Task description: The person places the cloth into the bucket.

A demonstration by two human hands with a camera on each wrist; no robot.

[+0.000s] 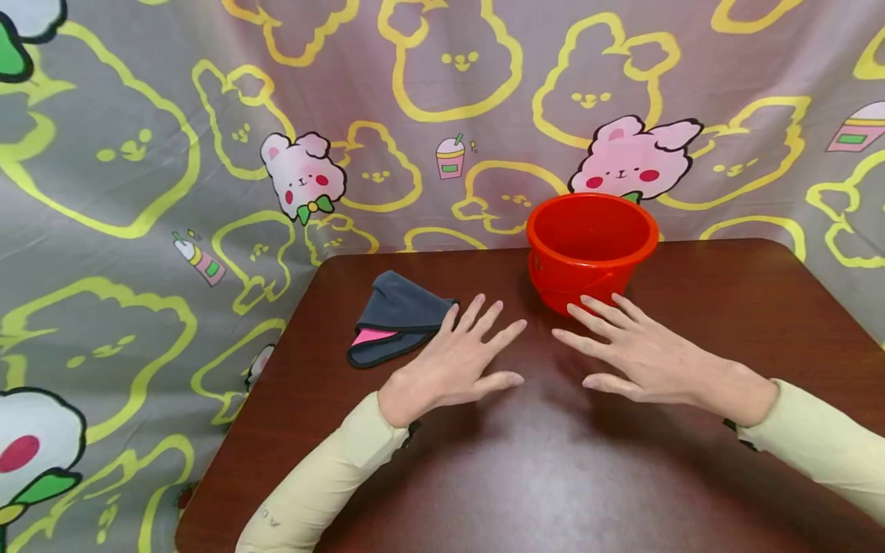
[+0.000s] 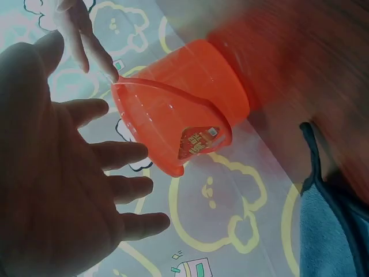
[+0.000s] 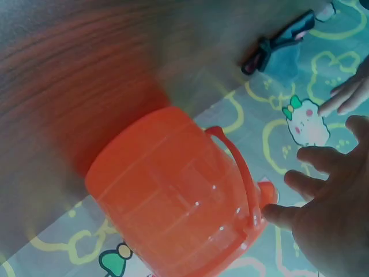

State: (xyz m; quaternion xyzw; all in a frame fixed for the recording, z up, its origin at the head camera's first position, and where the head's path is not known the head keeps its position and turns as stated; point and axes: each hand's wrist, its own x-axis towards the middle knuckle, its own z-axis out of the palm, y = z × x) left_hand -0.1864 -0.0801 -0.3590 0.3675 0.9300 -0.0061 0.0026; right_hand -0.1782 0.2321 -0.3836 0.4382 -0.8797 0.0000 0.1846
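Note:
Both hands hover over the table with fingers spread and nothing in them. My left hand (image 1: pixel 459 357) is nearest to a folded dark grey cloth (image 1: pixel 408 307) with black edging and a pink patch; its fingertips overlap the cloth's right corner in the head view. My right hand (image 1: pixel 643 353) is in front of a red plastic bucket (image 1: pixel 588 284), its fingertips overlapping the bucket's lower part there. Upright at the back of the table, the bucket has its handle (image 3: pixel 245 173) folded down against the side. A dark label (image 2: pixel 199 140) shows on its wall in the left wrist view.
The brown wooden table (image 1: pixel 553 476) reaches back to a grey curtain (image 1: pixel 387 69) printed with yellow outlined bears and pink animals. This curtain also hangs along the left side of the table.

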